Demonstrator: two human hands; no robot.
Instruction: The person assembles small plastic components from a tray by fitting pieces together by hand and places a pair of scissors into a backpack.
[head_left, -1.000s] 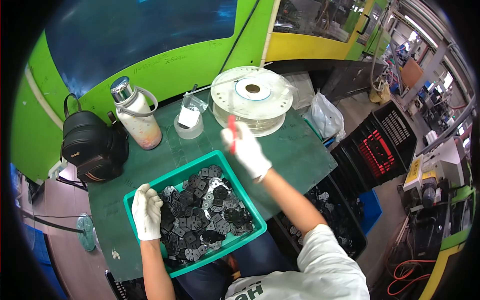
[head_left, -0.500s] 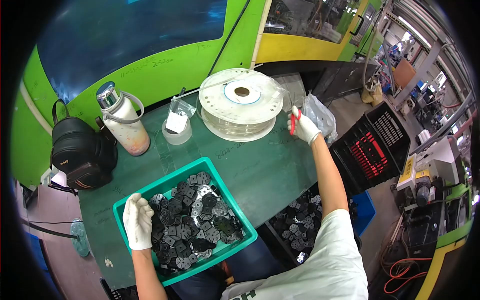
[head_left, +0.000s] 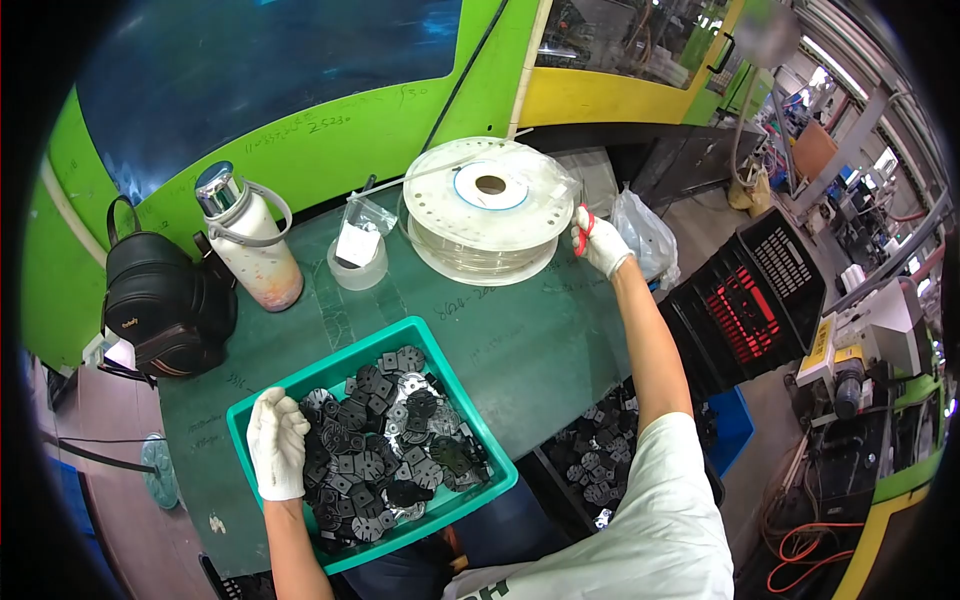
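My right hand, in a white glove, grips red-handled scissors at the right of the green table, beside the large clear spool. The blades point up and are hard to make out. My left hand, also gloved, rests at the left rim of a teal tray. Its fingers are curled, and whatever they may hold is hidden. Many black flat plastic parts fill the tray.
A white bottle and black backpack stand at the left. A tape roll with a small bag sits behind the tray. Black crates, a plastic bag and a parts bin are at the right.
My right hand has moved with the scissors from in front of the spool to its right side. My left hand has stayed at the tray's left rim. The view has shifted slightly.
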